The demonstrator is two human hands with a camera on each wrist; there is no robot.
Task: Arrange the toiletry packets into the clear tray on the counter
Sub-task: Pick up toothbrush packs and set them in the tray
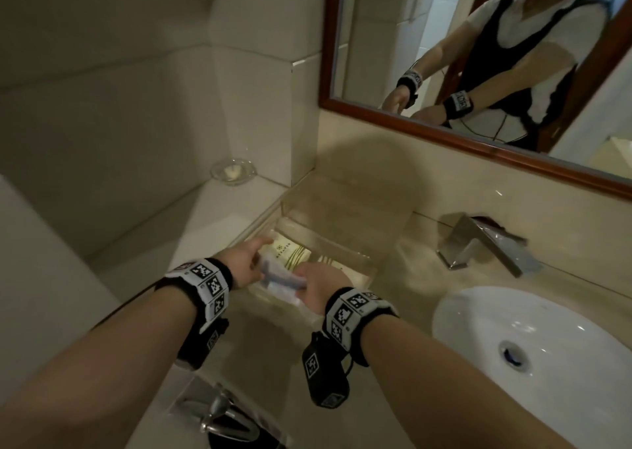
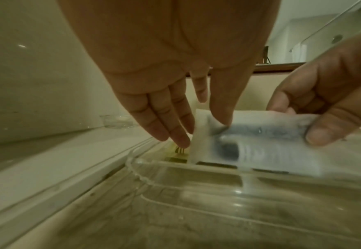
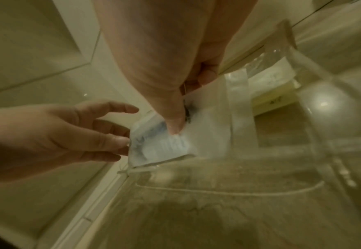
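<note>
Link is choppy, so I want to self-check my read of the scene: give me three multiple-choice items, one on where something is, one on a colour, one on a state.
1. Where does the soap dish sit?
A. On the ledge left of the clear tray
B. In the sink
C. In front of the faucet

2. What colour is the print on the held packet?
A. Red
B. Blue-grey
C. Green

3. How does the right hand hold the packet?
A. Pressed flat under the palm
B. Pinched between thumb and fingers
C. Not touching it

Answers:
1 A, the head view shows it on the pale ledge by the wall.
2 B, the left wrist view shows blue-grey on white.
3 B, thumb on top, fingers behind; the left hand has straight fingers.
</note>
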